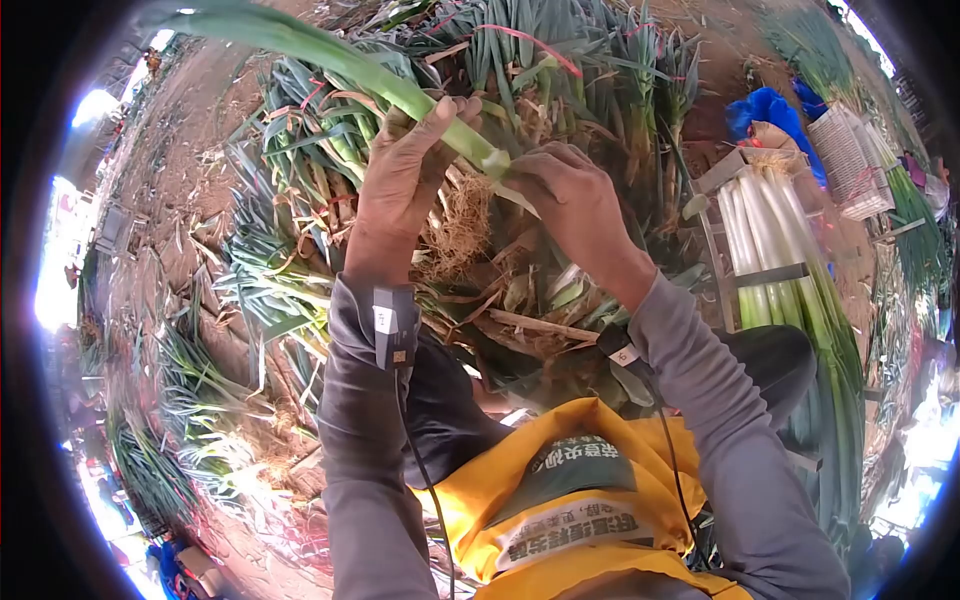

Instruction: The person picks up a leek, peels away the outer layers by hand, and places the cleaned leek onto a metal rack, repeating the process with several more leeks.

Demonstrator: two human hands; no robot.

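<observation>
A long green onion stalk (385, 82) slants from the upper left down to the middle of the view. My left hand (405, 175) is wrapped round it near its lower end, thumb on top. My right hand (570, 195) has its fingers closed at the pale tip of the stalk, on a whitish strip of leaf (518, 197) that hangs from that end. Below the stalk lie tangled brown roots (455, 235) of other onions. Black devices are strapped to both wrists.
Bundles of leafy onions (500, 60) lie ahead, with more heaps (200, 390) on the left. At right, a metal rack (715, 255) holds cleaned white-stemmed onions (765, 225). Beyond it are a blue bag (785, 120) and a pale crate (850, 160). Wires run along both forearms.
</observation>
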